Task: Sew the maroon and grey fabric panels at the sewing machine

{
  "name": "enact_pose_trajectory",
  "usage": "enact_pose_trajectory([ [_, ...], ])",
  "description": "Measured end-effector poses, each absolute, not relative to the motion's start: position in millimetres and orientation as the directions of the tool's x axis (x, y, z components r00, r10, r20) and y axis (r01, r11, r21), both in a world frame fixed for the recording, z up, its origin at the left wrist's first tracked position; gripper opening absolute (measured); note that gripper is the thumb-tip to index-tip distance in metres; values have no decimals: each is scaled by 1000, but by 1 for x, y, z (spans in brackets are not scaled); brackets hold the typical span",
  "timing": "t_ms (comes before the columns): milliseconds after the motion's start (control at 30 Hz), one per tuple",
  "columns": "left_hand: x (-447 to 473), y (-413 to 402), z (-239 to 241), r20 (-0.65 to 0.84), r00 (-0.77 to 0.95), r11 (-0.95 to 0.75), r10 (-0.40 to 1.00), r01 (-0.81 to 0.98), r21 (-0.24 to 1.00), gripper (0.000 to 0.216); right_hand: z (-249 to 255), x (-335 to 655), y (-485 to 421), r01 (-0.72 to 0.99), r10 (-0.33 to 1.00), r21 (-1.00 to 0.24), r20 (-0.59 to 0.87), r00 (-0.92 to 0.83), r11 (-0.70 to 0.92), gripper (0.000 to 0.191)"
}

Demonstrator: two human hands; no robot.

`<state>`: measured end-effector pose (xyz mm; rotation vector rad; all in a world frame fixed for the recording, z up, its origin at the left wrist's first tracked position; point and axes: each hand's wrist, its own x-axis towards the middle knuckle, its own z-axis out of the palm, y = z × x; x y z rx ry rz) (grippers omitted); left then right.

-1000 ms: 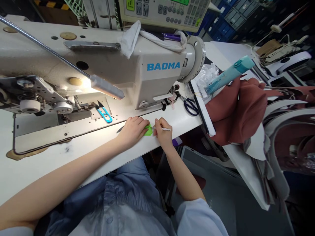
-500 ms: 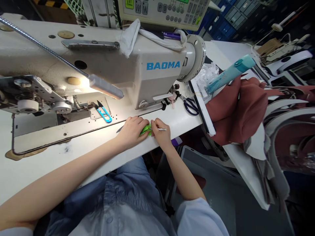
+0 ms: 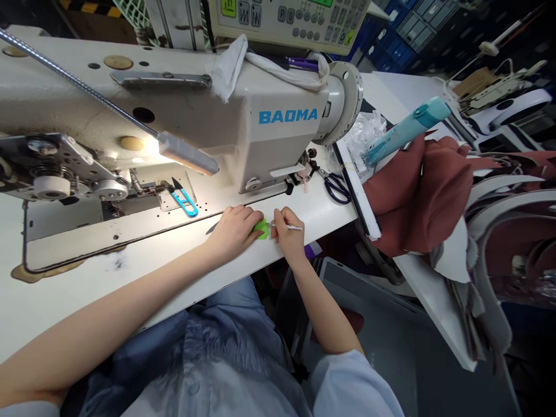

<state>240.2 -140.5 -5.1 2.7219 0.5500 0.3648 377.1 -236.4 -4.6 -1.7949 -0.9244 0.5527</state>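
My left hand [image 3: 233,230] lies on the white table in front of the sewing machine [image 3: 278,145]. Its fingers are closed over a small bright green piece [image 3: 262,228], whose material I cannot make out. A dark pointed tip [image 3: 212,228] sticks out to the left from under this hand. Just to the right, my right hand [image 3: 290,234] pinches a thin white pen-like stick [image 3: 295,227]. One end of the stick points left toward the green piece. Blue thread snips [image 3: 186,202] rest on the machine bed behind my left hand.
Dark-handled scissors [image 3: 337,188] lie by the machine's right end. A teal bottle [image 3: 408,130], clear plastic and reddish-brown fabric [image 3: 421,197] crowd the right side. Below the table edge stands a grey bin [image 3: 382,330]. A lamp [image 3: 186,153] hangs over the bed.
My right hand has moved slightly right with the pen-like stick, away from my left hand. More of the green piece shows now. My left hand has stayed in place.
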Motion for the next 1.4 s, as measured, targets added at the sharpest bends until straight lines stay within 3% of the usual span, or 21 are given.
enact_pose_trajectory([
  [100,241,-141,-5,171,890,-859,422,333,389,18,-5,377,-238,320,788,-923,32,615,-212,42],
  [267,241,-139,-7,161,896,-867,414,334,369,32,-5,377,-237,451,837,-854,32,546,-261,41],
  [533,240,-140,-1,175,895,-857,410,312,411,17,-3,376,-237,502,851,-815,21,525,-290,42],
  [700,241,-140,-3,169,897,-866,409,324,382,21,-3,377,-237,518,851,-808,41,524,-280,41],
  [900,242,-140,-6,181,893,-870,411,325,370,20,-3,376,-236,498,843,-825,52,535,-266,41],
  [1133,241,-139,-7,181,888,-855,423,326,403,24,1,378,-241,261,766,-949,35,642,-175,45],
  [1233,241,-138,-7,167,894,-859,415,325,395,32,-1,377,-240,359,833,-910,28,553,-208,43],
  [1400,241,-137,-5,158,900,-863,407,322,389,27,-3,376,-237,494,860,-829,30,509,-264,41],
])
